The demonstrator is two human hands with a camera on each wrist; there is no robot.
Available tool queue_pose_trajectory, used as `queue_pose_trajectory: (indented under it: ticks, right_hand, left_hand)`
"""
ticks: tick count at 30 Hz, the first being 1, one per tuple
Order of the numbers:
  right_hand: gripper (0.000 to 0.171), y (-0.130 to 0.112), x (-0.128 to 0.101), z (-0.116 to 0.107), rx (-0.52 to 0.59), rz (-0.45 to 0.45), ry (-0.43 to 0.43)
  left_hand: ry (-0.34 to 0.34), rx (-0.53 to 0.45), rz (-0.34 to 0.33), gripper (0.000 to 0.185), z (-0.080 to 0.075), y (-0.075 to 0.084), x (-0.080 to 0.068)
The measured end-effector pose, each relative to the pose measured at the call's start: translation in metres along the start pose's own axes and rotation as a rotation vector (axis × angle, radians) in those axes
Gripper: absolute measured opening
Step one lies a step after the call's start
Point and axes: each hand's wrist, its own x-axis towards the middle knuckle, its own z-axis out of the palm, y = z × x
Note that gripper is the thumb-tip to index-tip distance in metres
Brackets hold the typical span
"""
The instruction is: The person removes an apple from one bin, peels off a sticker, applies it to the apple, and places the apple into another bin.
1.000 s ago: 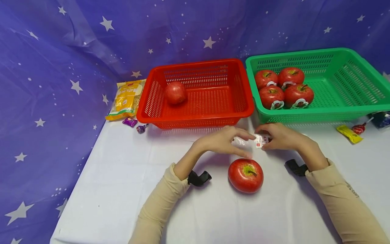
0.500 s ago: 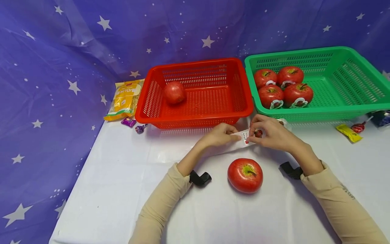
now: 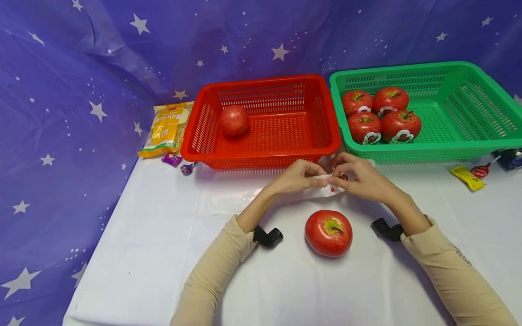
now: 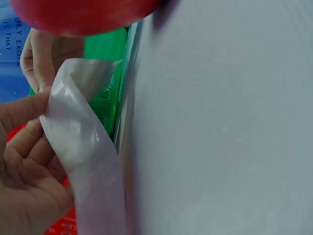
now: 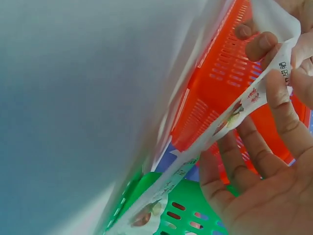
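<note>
A long white strip of printed stickers (image 3: 236, 202) runs under both hands, in front of the baskets. My left hand (image 3: 297, 178) pinches it between thumb and fingers. Close beside, my right hand (image 3: 363, 180) pinches the same strip, its fingertips almost meeting the left ones. Printed fruit pictures show on the strip (image 5: 227, 121) in the right wrist view, and its plain side (image 4: 73, 127) faces the left wrist camera. Whether a sticker is lifting off is hidden by the fingers. A single red apple (image 3: 328, 233) sits on the table nearer me, touched by neither hand.
Behind the hands stand a red basket (image 3: 261, 161) with one red fruit (image 3: 234, 120) and a green basket (image 3: 424, 154) with several labelled apples (image 3: 364, 128). Candies (image 3: 171, 159) and a yellow bag (image 3: 166, 131) lie left; a yellow-wrapped candy (image 3: 467, 178) lies right.
The left hand, empty a second ago, has taken hold of the strip. Both hands have shifted slightly and drawn together, and the strip has turned and stretched out to the left. The apple has stayed put.
</note>
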Motion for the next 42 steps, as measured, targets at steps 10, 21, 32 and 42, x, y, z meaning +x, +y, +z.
queue_pose_trajectory:
  ticks: [10, 21, 32, 42]
  right_hand:
    - [0.013, -0.001, -0.001, 0.0, -0.021, -0.004, -0.036]
    - [0.014, -0.004, -0.001, 0.003, -0.098, -0.091, 0.027]
    - [0.01, -0.004, -0.001, 0.006, -0.109, -0.1, 0.03]
    - [0.012, -0.003, -0.001, 0.006, -0.119, -0.118, 0.055]
  left_hand:
    - [0.059, 0.048, -0.035, 0.017, -0.001, 0.001, -0.001]
    - [0.084, 0.195, -0.005, 0.013, 0.003, 0.006, -0.001]
    - [0.079, 0.208, -0.054, 0.014, 0.002, 0.005, -0.001]
    - [0.09, 0.285, -0.044, 0.013, 0.003, 0.01, -0.002]
